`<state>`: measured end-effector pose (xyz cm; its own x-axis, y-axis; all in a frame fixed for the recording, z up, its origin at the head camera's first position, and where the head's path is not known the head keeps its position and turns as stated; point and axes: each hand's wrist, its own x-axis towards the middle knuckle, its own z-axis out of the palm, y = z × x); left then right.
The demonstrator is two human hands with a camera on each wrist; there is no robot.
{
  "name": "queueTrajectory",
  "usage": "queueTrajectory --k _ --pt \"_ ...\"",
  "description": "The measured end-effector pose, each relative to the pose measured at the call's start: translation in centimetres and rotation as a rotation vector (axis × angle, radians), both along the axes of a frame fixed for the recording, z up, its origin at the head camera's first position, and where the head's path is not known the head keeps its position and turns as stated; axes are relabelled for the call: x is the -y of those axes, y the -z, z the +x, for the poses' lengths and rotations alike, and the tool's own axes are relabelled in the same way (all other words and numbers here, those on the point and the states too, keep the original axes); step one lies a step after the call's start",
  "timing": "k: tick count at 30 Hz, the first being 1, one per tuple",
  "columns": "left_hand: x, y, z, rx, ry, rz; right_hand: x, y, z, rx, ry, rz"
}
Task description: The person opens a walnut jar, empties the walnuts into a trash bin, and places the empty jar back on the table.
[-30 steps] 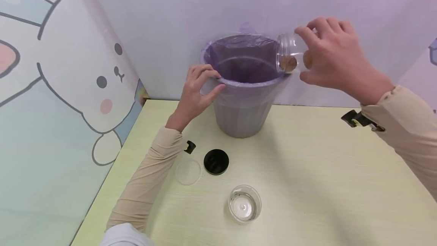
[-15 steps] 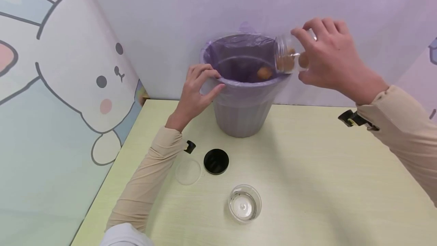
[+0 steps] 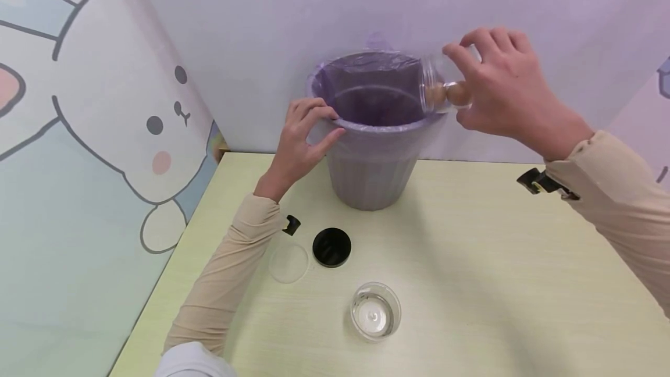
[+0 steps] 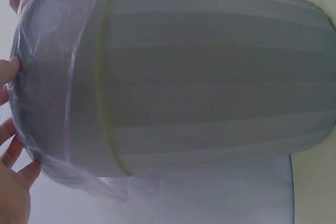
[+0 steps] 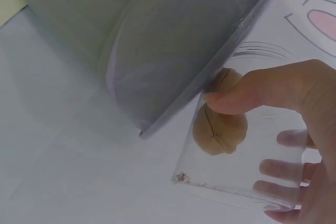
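In the head view my right hand [image 3: 499, 83] grips a clear plastic jar [image 3: 442, 68] lying on its side, its mouth at the bin's right rim. Inside, near the mouth, sit two brown walnuts [image 3: 459, 93]; cracks in the shell of a walnut [image 5: 219, 129] show in the right wrist view, with crumbs by the jar's base. My left hand [image 3: 299, 138] holds the near left rim of a grey trash bin [image 3: 371, 173] lined with a thin purple bag [image 4: 47, 77]. The bin's bottom is hidden.
On the pale wooden table [image 3: 497, 237] lie a black round lid [image 3: 332, 247] and a clear disc [image 3: 289, 263]. A clear shallow cup [image 3: 375, 312] stands nearer. The wall rises behind the bin, and a rabbit-printed panel [image 3: 120, 103] bounds the left.
A walnut came out of the jar and dropped into the bin, out of sight now. My right hand and the jar shifted slightly left. My left hand stayed on the rim.
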<state>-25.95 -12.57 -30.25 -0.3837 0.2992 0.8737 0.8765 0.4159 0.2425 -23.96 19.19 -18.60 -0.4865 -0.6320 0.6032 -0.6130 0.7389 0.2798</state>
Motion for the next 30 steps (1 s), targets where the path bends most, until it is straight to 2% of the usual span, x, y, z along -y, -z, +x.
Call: queueTrajectory --k 9,20,30 --pt "-0.01 -0.01 0.04 0.002 -0.001 -0.004 0.46 0.05 -0.09 -0.052 -0.053 0.03" --pt "-0.09 0.08 -0.08 0.019 -0.004 -0.008 0.71 -0.1 -0.05 -0.07 -0.052 0.072" --pt "-0.17 0.18 -0.16 0.011 0.002 0.011 0.87 -0.2 -0.02 -0.054 -0.048 0.068"
